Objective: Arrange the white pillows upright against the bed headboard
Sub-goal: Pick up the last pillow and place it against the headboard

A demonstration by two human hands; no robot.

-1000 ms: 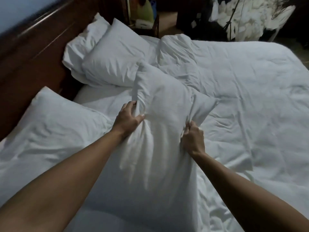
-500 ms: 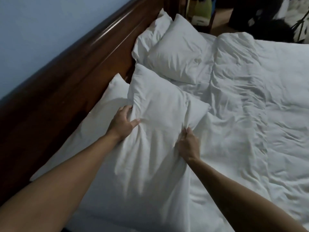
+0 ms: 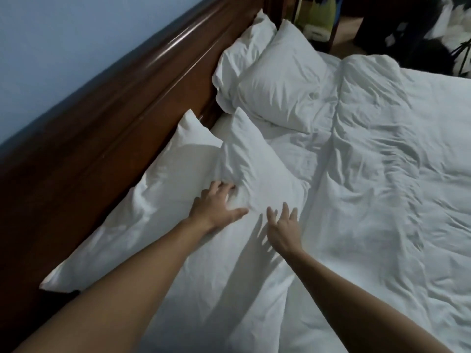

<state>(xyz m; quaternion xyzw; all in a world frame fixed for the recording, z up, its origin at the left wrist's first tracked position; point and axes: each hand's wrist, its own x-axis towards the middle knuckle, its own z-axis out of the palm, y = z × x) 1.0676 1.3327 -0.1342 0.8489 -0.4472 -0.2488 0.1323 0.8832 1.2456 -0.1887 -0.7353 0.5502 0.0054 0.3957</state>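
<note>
Hands first: left hand (image 3: 216, 207) flat and spread on the front pillow (image 3: 244, 189), fingers (image 3: 224, 187) pressing into a crease, gripping nothing; right hand (image 3: 284, 229) hovering just above the same pillow's near edge, fingers splayed and released. Front pillow leans, tilted rather than truly upright, on the back pillow (image 3: 158, 189), which rests against the wooden headboard (image 3: 114, 128). Near pair looks placed but wants patting square. Farther along the bed, a second pair of pillows (image 3: 275, 80) propped by the headboard, one overlapping the other, likely finished. Duvet (image 3: 382, 174) rumpled to the right. Judgement: task close to done; only settling the near front pillow remains.
</note>
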